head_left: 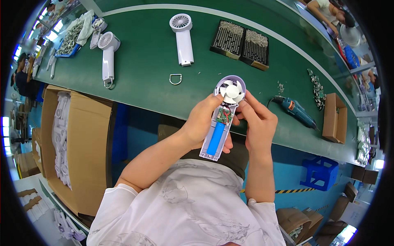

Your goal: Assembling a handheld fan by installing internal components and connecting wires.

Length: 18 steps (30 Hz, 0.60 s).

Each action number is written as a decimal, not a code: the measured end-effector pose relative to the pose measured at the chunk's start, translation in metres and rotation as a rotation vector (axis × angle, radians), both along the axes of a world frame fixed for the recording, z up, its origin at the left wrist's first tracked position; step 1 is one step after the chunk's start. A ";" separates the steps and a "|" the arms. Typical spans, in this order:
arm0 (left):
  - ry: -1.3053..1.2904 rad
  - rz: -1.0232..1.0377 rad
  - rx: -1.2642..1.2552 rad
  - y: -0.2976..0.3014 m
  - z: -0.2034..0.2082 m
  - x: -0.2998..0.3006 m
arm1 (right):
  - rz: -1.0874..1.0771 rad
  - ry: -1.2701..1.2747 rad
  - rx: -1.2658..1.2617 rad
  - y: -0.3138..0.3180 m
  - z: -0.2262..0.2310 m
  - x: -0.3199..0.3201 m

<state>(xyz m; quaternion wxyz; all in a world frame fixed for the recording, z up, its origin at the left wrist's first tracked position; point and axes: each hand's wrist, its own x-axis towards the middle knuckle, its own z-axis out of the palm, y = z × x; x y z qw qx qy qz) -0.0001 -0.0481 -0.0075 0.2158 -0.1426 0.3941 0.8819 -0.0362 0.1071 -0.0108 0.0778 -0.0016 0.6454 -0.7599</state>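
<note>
In front of my body I hold an opened handheld fan, a pale lilac half shell, tilted with its round head away from me. White blades, a small green circuit board with red wires and a blue battery cell lie exposed in it. My left hand grips the shell from the left, its thumb by the blades and some fingers underneath. On the other side, my right hand pinches at the shell just below the head; its fingertips are partly hidden. A metal D-shaped loop lies beyond my left hand.
On the green table are two white fans, two black trays of screws, an electric screwdriver, loose circuit boards and a small carton. A large carton of white parts stands left; a blue stool right.
</note>
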 end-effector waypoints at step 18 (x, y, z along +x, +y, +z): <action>0.063 0.011 -0.050 0.009 0.004 -0.003 | -0.044 -0.048 -0.003 0.003 0.000 -0.007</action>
